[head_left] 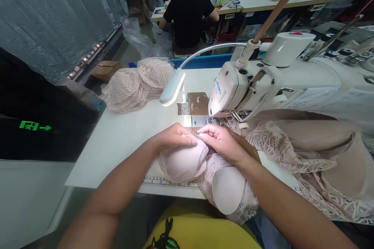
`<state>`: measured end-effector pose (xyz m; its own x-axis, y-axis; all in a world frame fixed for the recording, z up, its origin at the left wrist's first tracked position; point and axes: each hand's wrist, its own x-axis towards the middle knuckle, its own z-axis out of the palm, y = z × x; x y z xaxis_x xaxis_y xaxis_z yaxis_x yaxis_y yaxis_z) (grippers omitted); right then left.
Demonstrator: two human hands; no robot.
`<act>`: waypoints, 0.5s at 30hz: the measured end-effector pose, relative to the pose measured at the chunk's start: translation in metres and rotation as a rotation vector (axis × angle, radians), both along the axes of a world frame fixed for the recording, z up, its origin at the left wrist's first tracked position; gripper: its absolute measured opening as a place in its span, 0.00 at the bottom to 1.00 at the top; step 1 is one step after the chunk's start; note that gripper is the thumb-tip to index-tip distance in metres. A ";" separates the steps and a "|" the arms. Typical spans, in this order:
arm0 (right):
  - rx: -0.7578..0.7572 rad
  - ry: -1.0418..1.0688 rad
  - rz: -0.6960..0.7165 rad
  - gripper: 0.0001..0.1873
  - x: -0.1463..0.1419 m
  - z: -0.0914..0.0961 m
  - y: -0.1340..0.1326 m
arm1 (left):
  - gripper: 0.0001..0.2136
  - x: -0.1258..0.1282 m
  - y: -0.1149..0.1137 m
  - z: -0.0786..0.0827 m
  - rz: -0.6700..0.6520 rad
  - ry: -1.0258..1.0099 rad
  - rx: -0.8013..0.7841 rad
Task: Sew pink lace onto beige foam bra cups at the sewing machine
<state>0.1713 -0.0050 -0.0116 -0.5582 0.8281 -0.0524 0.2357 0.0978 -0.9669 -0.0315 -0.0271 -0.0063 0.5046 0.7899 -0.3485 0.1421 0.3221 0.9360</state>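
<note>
A pale pink lace bra (pixel 184 163) lies at the front edge of the sewing table, one padded cup facing up. Its other cup (pixel 229 190) hangs over the edge towards my lap. My left hand (pixel 177 137) is closed on the top edge of the nearer cup, thumb over the fabric. Close beside it, my right hand (pixel 220 141) pinches the same edge, fingertips almost touching the left ones. Just beyond my hands is the needle area of a white JUKI sewing machine (pixel 230 89); my fingers partly hide the edge they hold.
Stacked lace cups (pixel 137 85) sit at the table's back left. A lamp (pixel 172 87) on a bendy metal neck hangs over the table. More lace pieces (pixel 292 148) pile up at the right, under the machine arm. A person in black (pixel 189 15) sits ahead at another machine.
</note>
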 end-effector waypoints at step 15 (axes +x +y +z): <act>0.225 -0.682 0.113 0.17 0.098 0.007 -0.041 | 0.10 0.014 -0.025 0.022 -0.366 0.773 0.661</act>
